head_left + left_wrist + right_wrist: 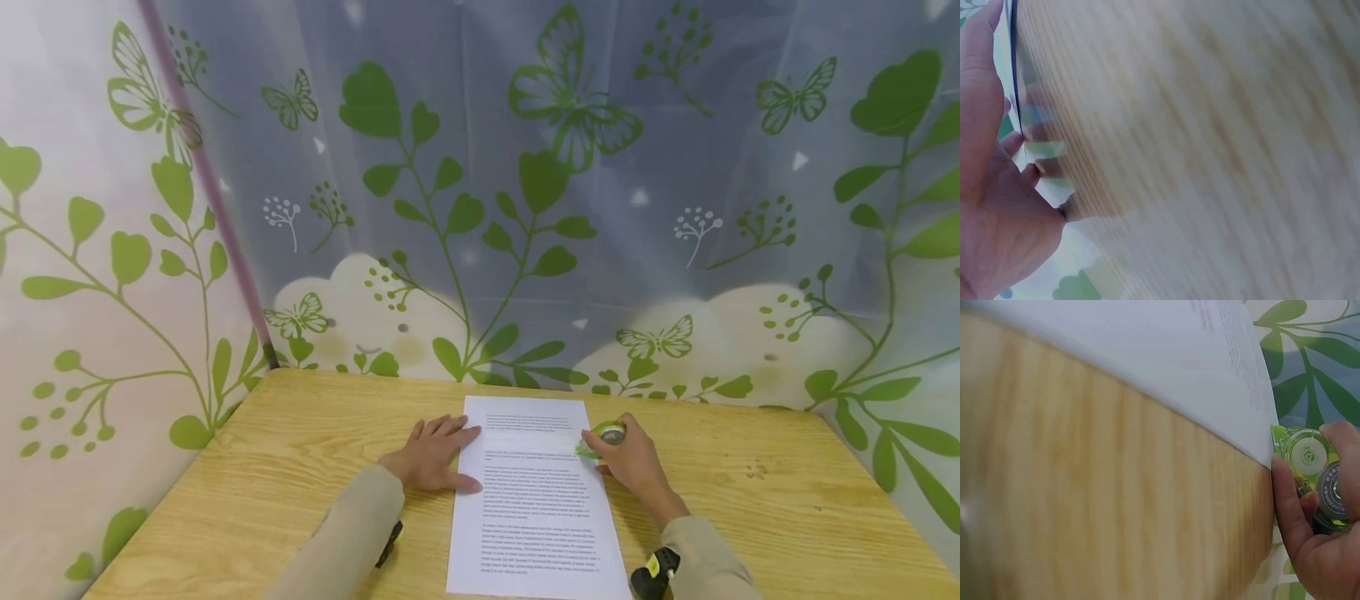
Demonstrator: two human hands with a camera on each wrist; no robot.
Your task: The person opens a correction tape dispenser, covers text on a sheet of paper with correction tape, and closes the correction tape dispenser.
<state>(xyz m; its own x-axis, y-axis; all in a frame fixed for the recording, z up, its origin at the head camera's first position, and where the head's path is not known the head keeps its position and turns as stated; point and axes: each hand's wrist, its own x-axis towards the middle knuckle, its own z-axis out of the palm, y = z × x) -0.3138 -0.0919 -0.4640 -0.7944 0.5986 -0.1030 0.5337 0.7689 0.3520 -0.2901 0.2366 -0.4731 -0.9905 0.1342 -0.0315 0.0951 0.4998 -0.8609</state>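
Observation:
A printed sheet of paper (536,521) lies lengthwise on the table, with a white band between its top two blocks of text. My left hand (431,457) rests at its left edge, fingers spread and thumb on the margin. In the left wrist view, the left hand (997,187) shows from the thumb side. My right hand (640,462) grips a green correction tape dispenser (611,432) by the sheet's right edge, its tip over the paper beside a line of text. The right wrist view shows the dispenser's clear green case (1307,455) and its round reels between thumb and fingers.
The wooden table (750,500) reaches back to a curtain (465,208) printed with green leaves and butterflies. Another printed curtain (90,333) hangs along the left side. A black device (654,575) is strapped on the right wrist.

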